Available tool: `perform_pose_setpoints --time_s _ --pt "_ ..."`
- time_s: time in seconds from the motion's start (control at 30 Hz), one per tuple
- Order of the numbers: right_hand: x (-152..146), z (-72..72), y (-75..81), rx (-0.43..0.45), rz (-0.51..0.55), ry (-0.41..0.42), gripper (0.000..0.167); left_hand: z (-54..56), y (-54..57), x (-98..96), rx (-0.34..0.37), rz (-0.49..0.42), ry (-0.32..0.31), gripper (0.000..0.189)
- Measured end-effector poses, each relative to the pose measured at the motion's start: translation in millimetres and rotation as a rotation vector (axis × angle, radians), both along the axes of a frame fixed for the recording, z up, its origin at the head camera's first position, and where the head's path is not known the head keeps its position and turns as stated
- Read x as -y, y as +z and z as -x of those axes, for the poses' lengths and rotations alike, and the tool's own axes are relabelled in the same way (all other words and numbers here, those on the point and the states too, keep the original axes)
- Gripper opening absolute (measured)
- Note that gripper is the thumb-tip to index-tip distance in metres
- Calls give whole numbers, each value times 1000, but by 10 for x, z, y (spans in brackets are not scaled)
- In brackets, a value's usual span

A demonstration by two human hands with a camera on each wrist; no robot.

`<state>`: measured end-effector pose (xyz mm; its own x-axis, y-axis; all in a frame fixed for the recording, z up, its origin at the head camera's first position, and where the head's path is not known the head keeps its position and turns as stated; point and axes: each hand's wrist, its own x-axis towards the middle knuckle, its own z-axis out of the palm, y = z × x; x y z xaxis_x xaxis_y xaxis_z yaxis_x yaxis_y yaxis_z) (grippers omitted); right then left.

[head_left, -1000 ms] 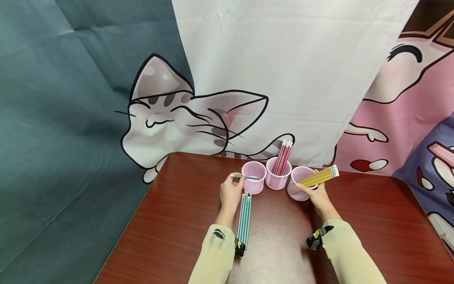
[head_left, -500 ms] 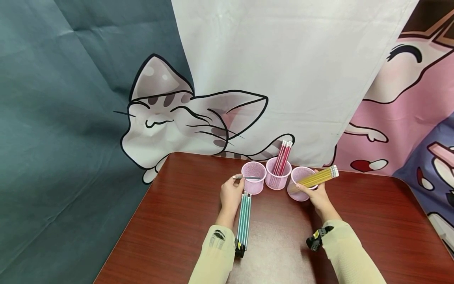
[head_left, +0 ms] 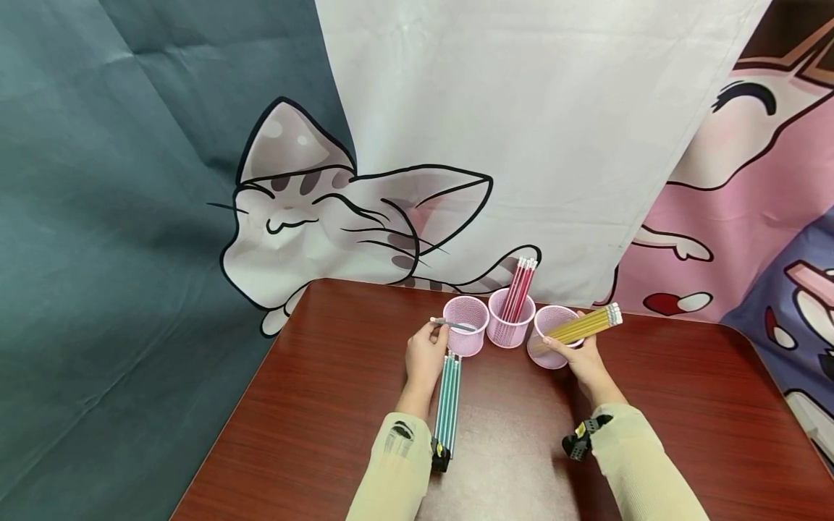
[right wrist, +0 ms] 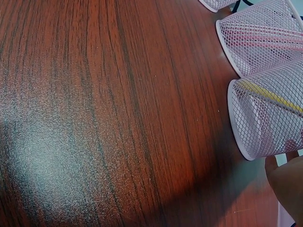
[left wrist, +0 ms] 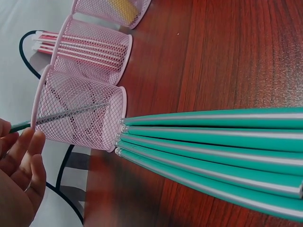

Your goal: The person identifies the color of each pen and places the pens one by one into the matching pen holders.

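My left hand [head_left: 425, 354] pinches a green pencil [left wrist: 71, 113] near one end. The pencil slants over the rim of the left pink mesh pen cup [head_left: 466, 340], its far end inside the cup. In front of that cup lie several green pencils [head_left: 447, 405] side by side, eraser ends toward it. My right hand [head_left: 585, 356] grips the side of the right pink mesh pen cup [right wrist: 265, 113], the thumb across its near side and other fingers partly hidden behind. Several yellow pencils [head_left: 583, 325] lean out of this cup to the right, over the hand.
Between the two cups stands a middle mesh cup [head_left: 510, 331] with several red pencils [head_left: 519, 289] upright in it. The cups form a row near the back edge of the brown table [head_left: 313, 405]. A printed cloth [head_left: 508, 108] hangs right behind the table.
The green pencil in my left hand has tilted, its held end higher and its tip lower inside the left cup. My right hand and its cup stay where they were.
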<state>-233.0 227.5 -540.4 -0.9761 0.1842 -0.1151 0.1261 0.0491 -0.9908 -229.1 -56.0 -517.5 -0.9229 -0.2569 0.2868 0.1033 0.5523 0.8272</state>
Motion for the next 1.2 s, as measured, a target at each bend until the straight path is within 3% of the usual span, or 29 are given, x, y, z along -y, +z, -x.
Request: perform_pose_setpoints --time_s 0.37,0.6,0.7,0.87,1.2 --pt "14 0 48 16 28 -3 95 -13 3 27 34 -18 13 20" --pt "6 5 25 17 19 -5 95 -7 -82 90 92 -39 -16 20" --pt "8 0 18 12 12 -4 95 -5 -139 150 161 8 -74 17" --pt "21 -17 19 5 -2 -4 96 -37 -229 265 333 141 -201 13" --pt "6 5 -28 -21 -11 -4 96 -120 -306 342 557 286 -303 17"
